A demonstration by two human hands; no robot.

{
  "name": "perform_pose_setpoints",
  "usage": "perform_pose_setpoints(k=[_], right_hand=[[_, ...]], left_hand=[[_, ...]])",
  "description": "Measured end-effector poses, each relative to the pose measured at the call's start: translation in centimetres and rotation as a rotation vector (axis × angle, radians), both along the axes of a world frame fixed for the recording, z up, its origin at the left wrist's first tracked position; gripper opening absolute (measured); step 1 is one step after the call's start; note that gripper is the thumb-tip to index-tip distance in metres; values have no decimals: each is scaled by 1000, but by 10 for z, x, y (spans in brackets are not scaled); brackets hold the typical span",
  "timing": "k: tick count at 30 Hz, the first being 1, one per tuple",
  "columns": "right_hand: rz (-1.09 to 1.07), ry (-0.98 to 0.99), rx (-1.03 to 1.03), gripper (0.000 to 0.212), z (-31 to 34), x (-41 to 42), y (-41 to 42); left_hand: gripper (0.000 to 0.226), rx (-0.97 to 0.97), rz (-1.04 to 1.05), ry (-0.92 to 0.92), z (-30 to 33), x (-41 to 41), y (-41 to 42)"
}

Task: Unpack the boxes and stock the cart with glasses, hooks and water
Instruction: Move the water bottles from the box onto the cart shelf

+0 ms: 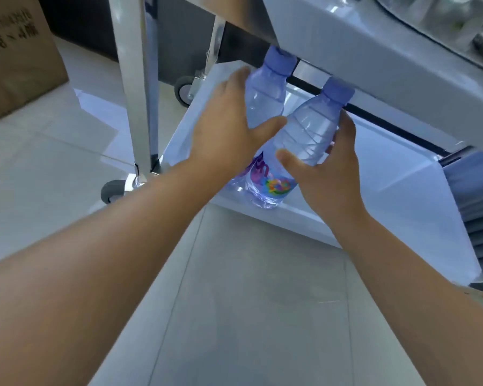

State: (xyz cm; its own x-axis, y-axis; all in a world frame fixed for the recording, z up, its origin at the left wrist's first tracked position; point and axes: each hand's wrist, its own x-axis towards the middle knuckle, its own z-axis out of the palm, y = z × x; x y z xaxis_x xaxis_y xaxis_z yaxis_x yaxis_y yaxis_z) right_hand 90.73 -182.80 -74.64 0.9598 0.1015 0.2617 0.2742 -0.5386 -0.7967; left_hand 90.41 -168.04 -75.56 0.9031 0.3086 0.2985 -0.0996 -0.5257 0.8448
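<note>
My left hand [229, 129] grips one water bottle [265, 98] and my right hand [326, 168] grips a second bottle [304, 140], fingers curled round each. The two bottles touch, both tilted, their blue caps up under the cart's upper shelf [374, 51], their bases at the front edge of the lower shelf [374, 190]. A cardboard box [14, 57] stands on the floor at the left
</note>
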Motion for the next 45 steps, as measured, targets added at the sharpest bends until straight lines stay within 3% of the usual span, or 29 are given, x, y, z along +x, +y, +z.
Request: perform_pose_setpoints(k=[4,9,14,21,32,37,45], right_hand=[[43,99,11,76,-25,-11,-2],[-63,213,-45,67,-52,-12,-2],[-102,189,-80,64,-55,22,5],[-150,161,-64,69,-59,82,26],[-243,122,47,72,-71,131,45],[-242,73,36,68,-75,147,47],[-224,35,83,68,-81,162,46]], left_hand=[[88,-115,-11,31,-35,-24,-1],[56,33,55,236,-64,-28,9],[60,95,71,308,-57,8,13],[70,-11,130,276,-57,71,5],[50,30,143,227,-66,115,20],[67,44,151,200,-66,122,21],[62,166,205,195,-64,127,17]])
